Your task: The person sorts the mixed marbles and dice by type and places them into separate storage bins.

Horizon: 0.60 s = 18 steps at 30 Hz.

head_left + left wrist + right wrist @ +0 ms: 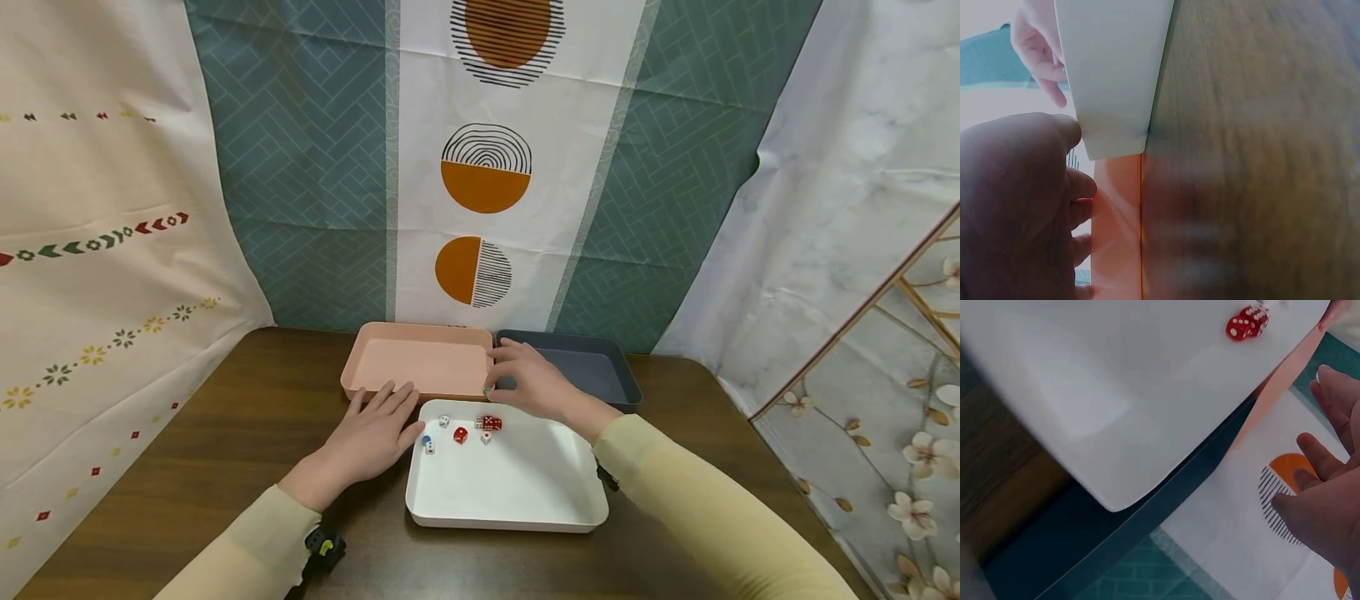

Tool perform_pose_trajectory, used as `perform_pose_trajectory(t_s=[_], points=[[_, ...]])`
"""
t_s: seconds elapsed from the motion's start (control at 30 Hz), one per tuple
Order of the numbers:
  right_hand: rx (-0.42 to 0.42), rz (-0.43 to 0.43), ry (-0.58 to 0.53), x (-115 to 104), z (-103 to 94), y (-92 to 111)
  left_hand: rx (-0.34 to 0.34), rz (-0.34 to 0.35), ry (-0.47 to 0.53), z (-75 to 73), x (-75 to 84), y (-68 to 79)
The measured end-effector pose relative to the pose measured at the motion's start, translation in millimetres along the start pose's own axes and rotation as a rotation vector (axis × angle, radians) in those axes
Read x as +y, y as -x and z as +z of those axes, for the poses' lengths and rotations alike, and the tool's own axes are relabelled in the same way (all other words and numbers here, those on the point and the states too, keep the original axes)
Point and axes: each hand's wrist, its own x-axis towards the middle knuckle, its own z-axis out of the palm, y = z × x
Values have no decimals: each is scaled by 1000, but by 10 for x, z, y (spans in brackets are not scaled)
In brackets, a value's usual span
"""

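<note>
My right hand (528, 379) is above the back edge of the white tray (517, 492), close to where the pink and dark blue trays meet. Its thumb and forefinger pinch a small die (487, 391) that shows a bit of green; the fingers cover most of it. With fingers spread, my left hand (375, 437) lies at the front rim of the pink tray (420, 332), its thumb by the white tray's back left corner. Red dice (461, 435) and white dice (486, 437), one with a blue face, lie toward the back left of the white tray.
A dark blue tray (592, 371) stands behind the white one, right beside the pink tray. All three sit on a brown wooden table (225, 442). Patterned cloth (322, 167) hangs behind the table and along both sides.
</note>
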Motion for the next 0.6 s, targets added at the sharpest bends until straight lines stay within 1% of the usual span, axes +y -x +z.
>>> perform_pose_trajectory(t_s=[0.27,0.6], points=[[20,74,30,133,-84,83,1,0,2,2,4,-1],[45,160,60,338,-134,179,0,-3,7,-2,5,1]])
